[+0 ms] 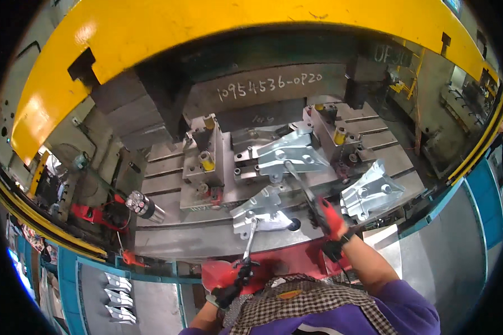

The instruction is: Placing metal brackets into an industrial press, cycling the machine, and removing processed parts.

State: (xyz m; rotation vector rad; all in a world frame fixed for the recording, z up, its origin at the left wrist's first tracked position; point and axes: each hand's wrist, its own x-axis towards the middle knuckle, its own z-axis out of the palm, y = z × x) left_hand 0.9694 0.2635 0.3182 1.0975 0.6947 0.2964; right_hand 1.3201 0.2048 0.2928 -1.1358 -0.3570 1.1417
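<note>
My left hand point(237, 283), in a black and red glove, is closed round a slim silver metal tool point(250, 241). The tool's tip meets a stamped sheet-metal bracket point(257, 207) at the front of the press bed. My right hand point(330, 222), in a red and black glove, grips a second long-handled metal tool point(303, 184). Its far end touches another stamped bracket point(293, 155) lying over the lower die point(246, 167). A third bracket point(371, 192) rests on the bed, right of my right hand. How the tool tips hold the brackets is too small to tell.
A yellow press frame point(207, 17) arches overhead, with the dark upper die point(274, 84) below it. Die blocks with yellow posts point(205, 161) flank the middle. A silver cylinder point(145, 206) stands at the bed's left. Several brackets point(119, 298) lie on a grey table at lower left.
</note>
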